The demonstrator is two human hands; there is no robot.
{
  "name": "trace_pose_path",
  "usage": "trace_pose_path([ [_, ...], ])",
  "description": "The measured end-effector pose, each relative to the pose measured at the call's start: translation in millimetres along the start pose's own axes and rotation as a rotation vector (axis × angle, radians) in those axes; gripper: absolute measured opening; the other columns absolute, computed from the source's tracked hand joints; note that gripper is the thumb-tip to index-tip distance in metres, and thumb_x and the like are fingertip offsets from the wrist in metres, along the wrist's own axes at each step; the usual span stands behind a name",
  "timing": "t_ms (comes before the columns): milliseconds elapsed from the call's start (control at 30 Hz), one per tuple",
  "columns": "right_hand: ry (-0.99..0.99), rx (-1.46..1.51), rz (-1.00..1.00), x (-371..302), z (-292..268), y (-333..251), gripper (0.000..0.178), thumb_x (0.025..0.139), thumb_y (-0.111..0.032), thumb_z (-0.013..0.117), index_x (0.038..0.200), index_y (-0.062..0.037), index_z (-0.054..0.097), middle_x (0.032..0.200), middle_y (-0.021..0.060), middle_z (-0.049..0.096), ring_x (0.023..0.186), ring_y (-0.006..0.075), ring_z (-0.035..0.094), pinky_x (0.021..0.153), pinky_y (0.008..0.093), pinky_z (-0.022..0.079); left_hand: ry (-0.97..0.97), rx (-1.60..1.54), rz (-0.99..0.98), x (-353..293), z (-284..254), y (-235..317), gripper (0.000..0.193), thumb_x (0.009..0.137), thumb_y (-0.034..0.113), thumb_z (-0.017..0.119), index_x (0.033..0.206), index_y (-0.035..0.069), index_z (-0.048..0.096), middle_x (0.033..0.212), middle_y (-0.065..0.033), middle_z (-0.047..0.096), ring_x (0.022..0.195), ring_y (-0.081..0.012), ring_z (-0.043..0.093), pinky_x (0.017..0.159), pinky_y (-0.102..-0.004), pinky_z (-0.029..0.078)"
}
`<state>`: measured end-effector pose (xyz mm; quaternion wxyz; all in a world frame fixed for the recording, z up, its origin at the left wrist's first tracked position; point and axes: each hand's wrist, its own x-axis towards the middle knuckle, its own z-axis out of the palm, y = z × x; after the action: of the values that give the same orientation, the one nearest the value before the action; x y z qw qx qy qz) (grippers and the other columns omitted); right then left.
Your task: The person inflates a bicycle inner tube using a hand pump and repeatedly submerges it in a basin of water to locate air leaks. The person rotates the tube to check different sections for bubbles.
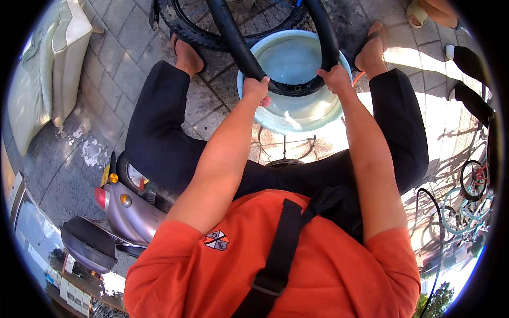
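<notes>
Black inner tube, U-curved, over pale-blue basin

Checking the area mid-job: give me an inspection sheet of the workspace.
Surface: grey paving, partly sunlit.
Job's things: black tube over a pale blue basin of water; contact with the water unclear.
Clutter: bicycle wheel beyond the basin; thin dark frame nearer.
Hands: left hand and right hand both grip the tube.
Cables: black cord or hose, right; orange line beside the basin, kind unclear.
Surroundings: pale sofa and scooter, left; bicycles and another person's legs, right.
</notes>
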<state>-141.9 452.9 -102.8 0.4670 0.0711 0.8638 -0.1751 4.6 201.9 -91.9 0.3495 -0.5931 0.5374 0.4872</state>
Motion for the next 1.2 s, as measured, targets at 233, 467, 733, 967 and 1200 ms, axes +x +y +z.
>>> trace_pose_path([
  [233,0.102,-0.044,0.000,19,20,-3,0.053,0.094,-0.048,0.078,0.112,0.0023,0.078,0.113,0.0289,0.077,0.113,0.0458,0.073,0.098,0.0505,0.057,0.116,0.026,0.008,17,11,9,0.045,0.106,0.031,0.072,0.132,-0.001,0.055,0.111,-0.0167,0.072,0.053,-0.0249,0.072,0.047,-0.0379,0.055],
  [467,0.114,0.000,0.038,36,35,1,0.050,0.094,-0.048,0.076,0.113,-0.0007,0.079,0.117,0.0283,0.077,0.118,0.0454,0.072,0.101,0.0512,0.056,0.218,0.097,0.016,24,22,10,0.047,0.105,0.037,0.070,0.131,-0.001,0.061,0.101,-0.0146,0.081,0.059,-0.0255,0.077,0.071,-0.0364,0.062],
  [733,-0.049,0.067,0.112,31,20,-14,0.048,0.097,-0.047,0.074,0.105,-0.0006,0.079,0.086,0.0202,0.080,0.086,0.0351,0.081,0.086,0.0452,0.061,0.145,0.114,-0.023,43,21,4,0.053,0.105,0.033,0.069,0.141,-0.001,0.052,0.107,-0.0158,0.079,0.056,-0.0254,0.075,0.065,-0.0360,0.061],
  [967,-0.041,0.065,0.072,46,32,2,0.044,0.097,-0.044,0.074,0.102,-0.0004,0.078,0.075,0.0173,0.078,0.068,0.0313,0.079,0.076,0.0424,0.062,0.146,0.308,-0.052,46,22,6,0.042,0.106,0.041,0.065,0.130,0.006,0.061,0.082,-0.0091,0.080,0.068,-0.0226,0.079,0.080,-0.0378,0.061],
  [1200,-0.024,0.091,0.021,42,29,-2,0.045,0.097,-0.044,0.075,0.100,0.0004,0.078,0.071,0.0172,0.076,0.064,0.0306,0.078,0.073,0.0417,0.063,0.168,0.317,-0.059,38,21,12,0.041,0.104,0.044,0.066,0.128,0.011,0.064,0.078,-0.0071,0.080,0.077,-0.0224,0.080,0.083,-0.0390,0.060],
])
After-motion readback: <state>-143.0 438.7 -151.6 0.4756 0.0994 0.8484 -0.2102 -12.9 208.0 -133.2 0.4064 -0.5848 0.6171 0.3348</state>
